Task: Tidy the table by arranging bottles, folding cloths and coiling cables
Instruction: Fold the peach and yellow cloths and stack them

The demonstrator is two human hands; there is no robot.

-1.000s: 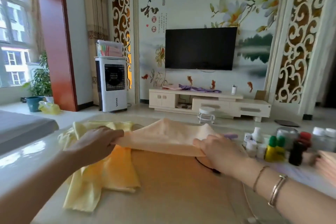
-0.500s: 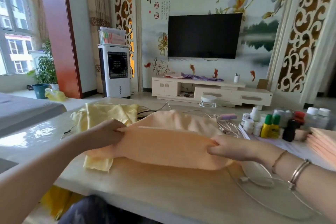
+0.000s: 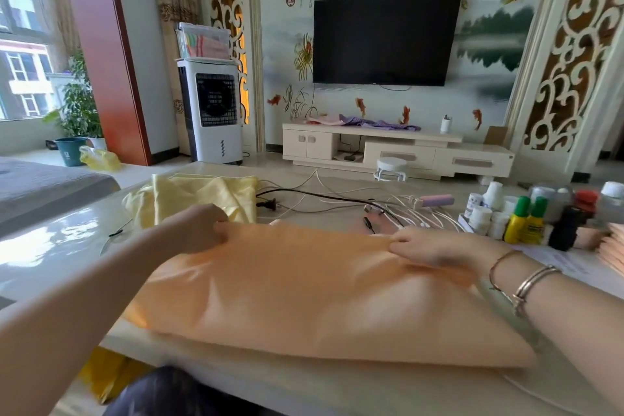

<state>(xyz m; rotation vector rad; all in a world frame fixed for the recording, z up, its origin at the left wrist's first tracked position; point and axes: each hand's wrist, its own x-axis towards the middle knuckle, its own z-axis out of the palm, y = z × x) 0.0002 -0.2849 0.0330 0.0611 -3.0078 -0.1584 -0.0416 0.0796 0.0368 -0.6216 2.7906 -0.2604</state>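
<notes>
A: Where is the orange cloth (image 3: 314,290)?

B: Spread flat on the table (image 3: 50,257), its near edge at the table's front rim; the left hand (image 3: 197,230) pinches its far left corner, fingers curled on the fabric; the right hand (image 3: 435,248) pinches its far right corner the same way.

A: And beyond the orange cloth?

B: A yellow cloth (image 3: 199,199) lies crumpled past its left corner; a tangle of black and white cables (image 3: 341,203) lies loose past its far edge; the bottles (image 3: 526,216) stand clustered past its right corner, two yellow ones with green caps among them.

A: Anything further right?

B: A pink folded stack (image 3: 613,246) at the frame's edge, right of the bottles; blurred.
</notes>
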